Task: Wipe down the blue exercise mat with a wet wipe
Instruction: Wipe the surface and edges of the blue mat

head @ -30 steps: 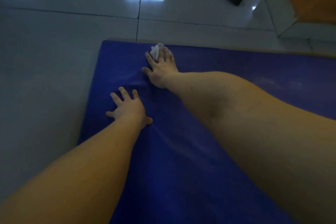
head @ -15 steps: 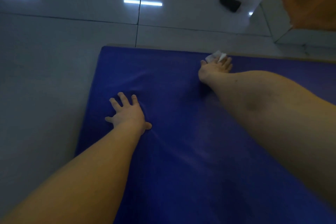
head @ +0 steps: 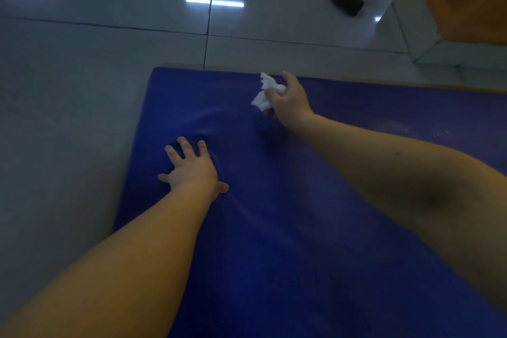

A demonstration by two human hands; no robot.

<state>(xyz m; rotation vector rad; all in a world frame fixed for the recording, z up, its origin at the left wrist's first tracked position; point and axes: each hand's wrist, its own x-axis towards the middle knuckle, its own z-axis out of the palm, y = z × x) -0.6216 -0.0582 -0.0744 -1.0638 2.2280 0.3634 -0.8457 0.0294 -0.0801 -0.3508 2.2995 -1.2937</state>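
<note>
— Hands first, from the head camera: what is each one doing?

— Left hand (head: 193, 170) lies flat on the blue mat (head: 301, 228), fingers spread and straight, pressing down near the left edge. The cover wrinkles around the palm, and the hand holds nothing. Right hand (head: 292, 101) is further out, near the far edge, fingers curled round a crumpled white wet wipe (head: 267, 92) that sticks out to the left of the knuckles.

— Is the wipe on the mat?

— Hard to be sure. A dark shadow sits on the mat just below the hand, so I judge that hand and wipe are lifted a little off the surface.

— Where does the mat lie?

— On a pale tiled floor (head: 82, 90), with its far-left corner in view, running out of the picture to the right and toward the person. A small dark object (head: 346, 0) sits on the tiles well beyond it; I cannot tell what it is.

— Which step is this?

— Wiping the far end, I'd say, with the wipe between strokes. Faint pale marks show on the right part of the mat, so much is probably left to do.

— And the next move?

— Lower the wipe onto the mat and drag it across with steady pressure, while the left hand stops the mat sliding or bunching. Spreading the wad out would cover more.
</note>
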